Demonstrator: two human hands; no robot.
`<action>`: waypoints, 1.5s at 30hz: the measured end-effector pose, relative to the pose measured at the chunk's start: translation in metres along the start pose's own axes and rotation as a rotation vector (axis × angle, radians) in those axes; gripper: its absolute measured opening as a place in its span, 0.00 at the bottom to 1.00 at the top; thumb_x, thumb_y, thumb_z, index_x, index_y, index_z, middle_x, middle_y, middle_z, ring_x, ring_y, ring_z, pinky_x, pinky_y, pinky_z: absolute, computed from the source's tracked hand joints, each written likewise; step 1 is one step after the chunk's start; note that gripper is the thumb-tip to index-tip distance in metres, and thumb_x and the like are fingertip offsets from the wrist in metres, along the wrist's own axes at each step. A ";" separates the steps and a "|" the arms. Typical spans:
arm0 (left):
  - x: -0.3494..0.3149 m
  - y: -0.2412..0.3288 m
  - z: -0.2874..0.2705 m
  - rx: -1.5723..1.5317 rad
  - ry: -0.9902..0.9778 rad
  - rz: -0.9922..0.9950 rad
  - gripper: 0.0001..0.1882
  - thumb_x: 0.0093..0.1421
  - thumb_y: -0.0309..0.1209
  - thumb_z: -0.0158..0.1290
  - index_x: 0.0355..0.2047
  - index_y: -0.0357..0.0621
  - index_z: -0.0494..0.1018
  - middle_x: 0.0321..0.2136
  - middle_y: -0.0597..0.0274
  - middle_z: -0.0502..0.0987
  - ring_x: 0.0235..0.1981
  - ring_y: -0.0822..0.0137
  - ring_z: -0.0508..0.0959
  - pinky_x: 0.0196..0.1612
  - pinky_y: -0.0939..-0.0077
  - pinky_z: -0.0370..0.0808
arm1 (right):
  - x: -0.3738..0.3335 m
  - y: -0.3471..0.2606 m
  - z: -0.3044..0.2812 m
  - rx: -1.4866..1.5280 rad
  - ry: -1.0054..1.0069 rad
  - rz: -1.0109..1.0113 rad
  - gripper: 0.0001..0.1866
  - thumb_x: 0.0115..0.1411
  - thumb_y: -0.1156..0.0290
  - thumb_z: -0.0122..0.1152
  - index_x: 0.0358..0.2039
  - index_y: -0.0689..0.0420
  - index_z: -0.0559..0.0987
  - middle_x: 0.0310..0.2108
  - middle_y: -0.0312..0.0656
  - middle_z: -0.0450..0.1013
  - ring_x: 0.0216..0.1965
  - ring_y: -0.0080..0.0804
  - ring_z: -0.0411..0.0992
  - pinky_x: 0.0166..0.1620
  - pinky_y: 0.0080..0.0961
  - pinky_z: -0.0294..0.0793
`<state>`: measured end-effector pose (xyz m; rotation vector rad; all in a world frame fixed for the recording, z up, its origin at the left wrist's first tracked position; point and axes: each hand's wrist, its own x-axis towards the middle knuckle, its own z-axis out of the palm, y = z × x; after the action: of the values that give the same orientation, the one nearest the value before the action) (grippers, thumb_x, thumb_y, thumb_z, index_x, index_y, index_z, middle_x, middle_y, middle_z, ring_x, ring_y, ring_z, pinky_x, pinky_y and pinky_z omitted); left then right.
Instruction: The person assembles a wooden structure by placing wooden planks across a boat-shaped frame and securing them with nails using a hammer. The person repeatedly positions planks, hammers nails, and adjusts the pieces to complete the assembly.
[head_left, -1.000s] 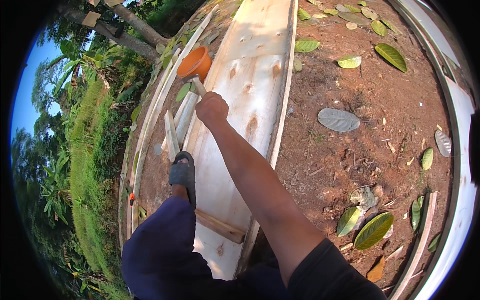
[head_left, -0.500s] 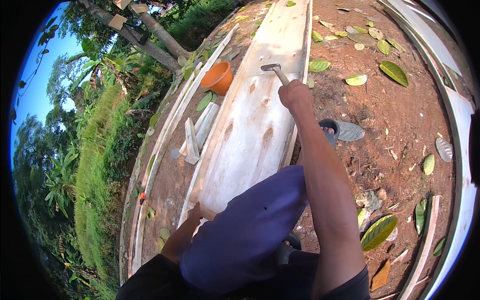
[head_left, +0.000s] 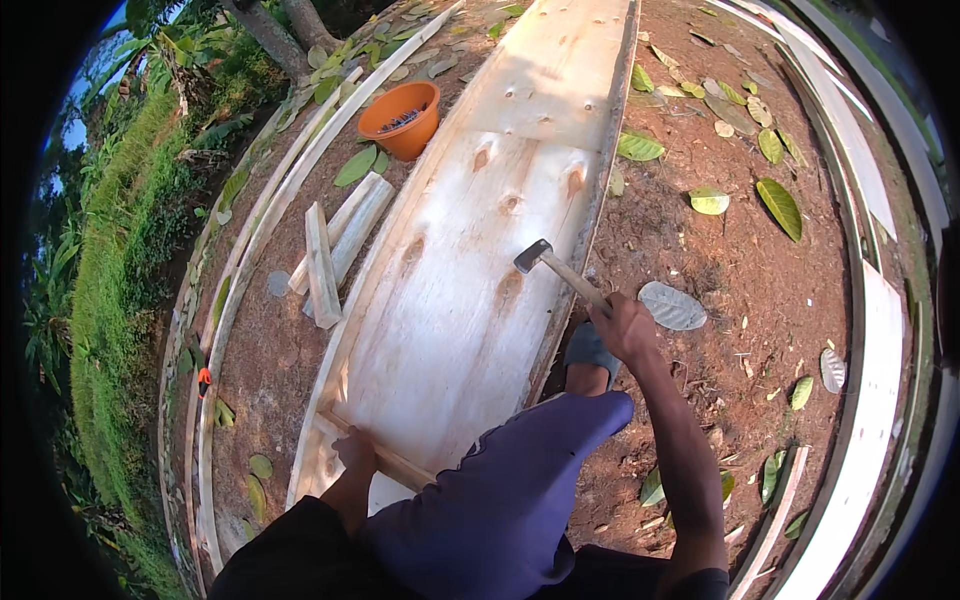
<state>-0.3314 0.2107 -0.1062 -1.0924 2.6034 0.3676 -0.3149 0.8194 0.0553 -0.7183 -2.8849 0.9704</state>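
Note:
My right hand is wrapped around the wooden handle of a hammer. Its dark metal head hangs over a long plywood panel with raised wooden edges, apart from the surface as far as I can tell. Across the near end of the panel lies a short wooden batten. My left hand grips this batten close to the panel's left edge; some of its fingers are hidden. My knee, in purple cloth, covers part of the panel's near right corner.
An orange bucket holding many nails stands left of the panel. Short wood blocks lie below it. Long strips and an orange-and-black tool are farther left. Leaves dot the soil; a pale board lies right.
The hammer and my right hand have come down and nearer. The view has tilted downward, showing the batten and the bucket's contents more fully. My left hand stays at the panel's near end.

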 end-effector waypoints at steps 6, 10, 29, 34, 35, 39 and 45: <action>-0.050 0.036 -0.033 -0.361 0.050 -0.262 0.36 0.64 0.51 0.46 0.57 0.27 0.58 0.49 0.28 0.75 0.49 0.35 0.79 0.54 0.46 0.74 | -0.008 -0.054 0.079 -0.080 -0.068 -0.325 0.15 0.60 0.57 0.63 0.31 0.57 0.76 0.27 0.52 0.78 0.27 0.55 0.78 0.33 0.47 0.78; -0.053 0.057 -0.031 -0.176 0.051 -0.365 0.36 0.61 0.52 0.49 0.56 0.31 0.61 0.46 0.30 0.77 0.48 0.36 0.79 0.52 0.46 0.74 | 0.036 -0.072 0.106 -0.174 -0.288 -0.615 0.15 0.55 0.57 0.68 0.29 0.56 0.79 0.25 0.47 0.78 0.24 0.48 0.78 0.32 0.42 0.79; -0.061 0.056 -0.038 -0.400 0.068 -0.456 0.36 0.52 0.51 0.64 0.48 0.38 0.64 0.40 0.37 0.79 0.42 0.37 0.79 0.45 0.45 0.75 | 0.260 -0.412 0.284 -0.166 -0.863 -0.632 0.27 0.66 0.47 0.58 0.40 0.65 0.81 0.38 0.57 0.80 0.39 0.51 0.79 0.45 0.41 0.77; -0.060 0.057 -0.037 -0.383 0.142 -0.506 0.34 0.53 0.53 0.64 0.48 0.38 0.69 0.43 0.43 0.80 0.46 0.43 0.80 0.48 0.49 0.77 | 0.230 -0.438 0.377 0.141 -1.052 -0.004 0.27 0.64 0.47 0.61 0.49 0.60 0.78 0.41 0.41 0.77 0.35 0.32 0.79 0.36 0.29 0.78; -0.059 0.059 -0.038 -0.375 0.160 -0.506 0.35 0.53 0.53 0.64 0.49 0.38 0.70 0.44 0.44 0.80 0.47 0.44 0.80 0.49 0.50 0.76 | 0.222 -0.440 0.379 0.202 -1.052 -0.026 0.27 0.63 0.48 0.62 0.49 0.61 0.77 0.40 0.41 0.76 0.36 0.32 0.79 0.36 0.29 0.78; -0.060 0.061 -0.030 -0.325 0.259 -0.488 0.37 0.54 0.54 0.63 0.54 0.39 0.70 0.45 0.47 0.80 0.48 0.47 0.80 0.51 0.52 0.76 | 0.227 -0.443 0.360 0.397 -1.185 -0.013 0.27 0.62 0.55 0.62 0.51 0.66 0.74 0.40 0.47 0.76 0.36 0.39 0.77 0.41 0.39 0.79; -0.081 0.074 -0.041 -0.243 0.429 -0.522 0.29 0.55 0.55 0.62 0.39 0.37 0.76 0.41 0.48 0.80 0.44 0.46 0.80 0.47 0.53 0.77 | 0.296 -0.388 0.187 0.224 -1.358 -0.193 0.29 0.61 0.60 0.62 0.58 0.64 0.70 0.47 0.49 0.73 0.46 0.39 0.75 0.50 0.39 0.74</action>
<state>-0.3379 0.2995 -0.0301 -2.0670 2.5098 0.3608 -0.7719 0.5673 0.0895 0.4981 -3.4797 2.3650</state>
